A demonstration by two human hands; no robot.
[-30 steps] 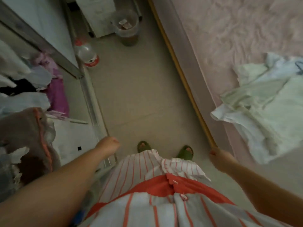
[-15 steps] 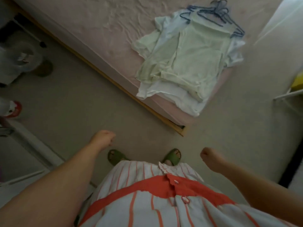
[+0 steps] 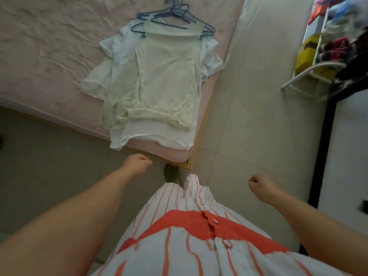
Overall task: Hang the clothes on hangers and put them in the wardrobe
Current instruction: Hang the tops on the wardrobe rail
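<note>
Since the previous view the person has turned to face the corner of the bed squarely, and the pile of clothes now lies straight ahead rather than off to the right. Left hand [image 3: 137, 163] is curled into a loose fist holding nothing, hanging over the floor just short of the mattress edge. Right hand [image 3: 262, 185] is likewise curled and empty, over the tiled floor [image 3: 249, 116], well apart from the left. Between the 2 arms hangs a white dress with orange stripes [image 3: 179, 226], 1 green slipper [image 3: 171, 174] showing beyond its hem. Pale shirts [image 3: 159, 80] lie stacked flat on the pink bed [image 3: 49, 56] near its corner, the lowest overhanging the edge. Blue hangers [image 3: 175, 18] lie on the bed at the collars, touching the pile. A white rack [image 3: 316, 62] stands at the far right.
</note>
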